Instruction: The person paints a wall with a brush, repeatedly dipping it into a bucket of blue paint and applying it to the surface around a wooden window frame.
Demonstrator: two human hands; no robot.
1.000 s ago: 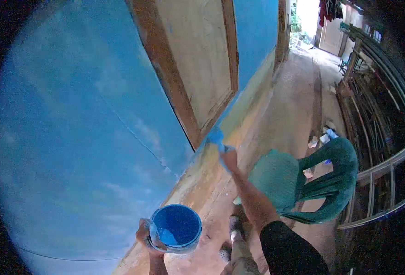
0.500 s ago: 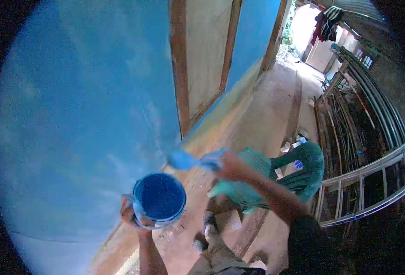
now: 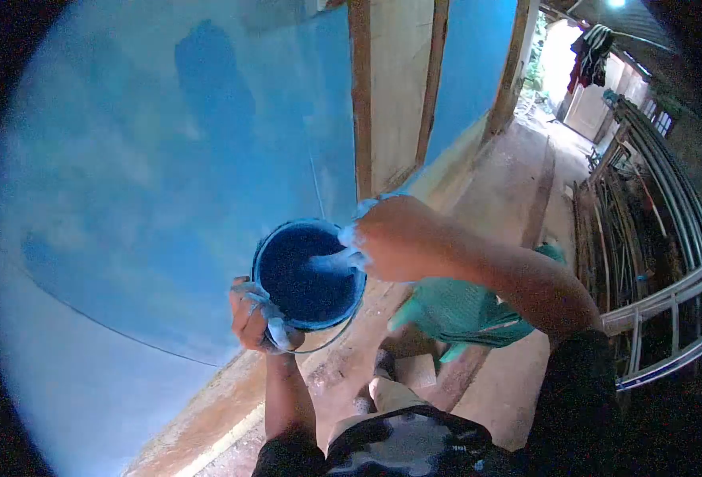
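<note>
My left hand (image 3: 257,319) is closed round the lower left side of a paint bucket (image 3: 319,324), with smears of blue paint on its fingers. Dark blue paint (image 3: 294,278) shows inside, and the bucket's mouth faces me. Over the right side of the rim, my right hand (image 3: 387,238) grips a paintbrush (image 3: 331,263), its bristle end down in the bucket. Most of the brush handle is hidden by my paint-smeared fingers. Just beyond the bucket stands a wall (image 3: 152,183) with patchy blue paint, darker in some spots.
A green plastic chair (image 3: 466,310) stands on the floor to the right, partly behind my right arm. Further right, a ladder (image 3: 669,322) lies beside stacked poles (image 3: 665,183). Brown wooden door framing (image 3: 361,103) rises ahead, and clothes (image 3: 591,56) hang near the bright doorway.
My right hand has brought the paintbrush from beside the wall into the bucket. The bucket sits higher and further right in view, and the camera view has shifted.
</note>
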